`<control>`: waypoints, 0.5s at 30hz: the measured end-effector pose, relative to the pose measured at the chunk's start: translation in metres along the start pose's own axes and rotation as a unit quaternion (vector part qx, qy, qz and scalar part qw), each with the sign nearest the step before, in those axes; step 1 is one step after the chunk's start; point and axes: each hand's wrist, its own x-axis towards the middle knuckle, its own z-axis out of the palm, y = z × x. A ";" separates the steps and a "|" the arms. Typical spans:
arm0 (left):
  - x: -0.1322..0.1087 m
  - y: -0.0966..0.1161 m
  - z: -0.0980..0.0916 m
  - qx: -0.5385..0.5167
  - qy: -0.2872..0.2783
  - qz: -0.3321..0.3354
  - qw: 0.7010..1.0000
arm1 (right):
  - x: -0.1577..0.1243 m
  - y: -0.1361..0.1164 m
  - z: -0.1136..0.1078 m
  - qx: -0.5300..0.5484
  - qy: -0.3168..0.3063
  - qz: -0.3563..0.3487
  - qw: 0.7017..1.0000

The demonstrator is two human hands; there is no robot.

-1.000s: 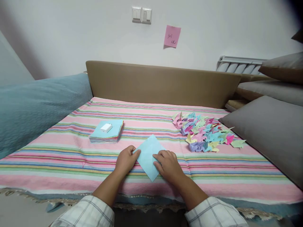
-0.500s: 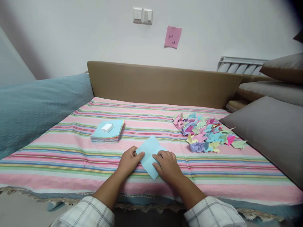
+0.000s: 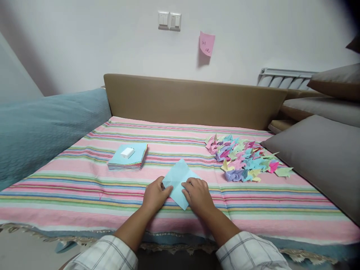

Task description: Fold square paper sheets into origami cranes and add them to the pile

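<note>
Between my two hands is a light-blue sheet of paper with crease lines across it, one corner pointing away from me and one toward me. My left hand pinches its left corner, thumb on top and fingers beneath. On the right side, my right hand grips the paper with thumb and forefinger near its middle, the other fingers curled over the right edge. Part of the right corner is hidden under that hand. The paper is just over the striped cloth; whether it touches the cloth I cannot tell.
A stack of coloured paper lies at the left with a small white block on top. A pile of colourful folded paper pieces spreads at the right. Grey cushions border the right side, a blue padded side the left.
The paper has turned slightly and its near corner has shifted up and right. Both hands keep their hold with small movements. The pink note's lower part on the wall has lifted.
</note>
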 end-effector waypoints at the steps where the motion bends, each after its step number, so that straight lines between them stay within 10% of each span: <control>1: 0.000 -0.001 0.000 -0.004 -0.002 0.007 1.000 | 0.000 0.000 0.000 0.002 -0.003 0.001 1.000; 15: -0.011 0.017 -0.008 -0.001 -0.070 0.048 0.996 | -0.003 0.004 -0.009 0.042 -0.043 0.009 0.998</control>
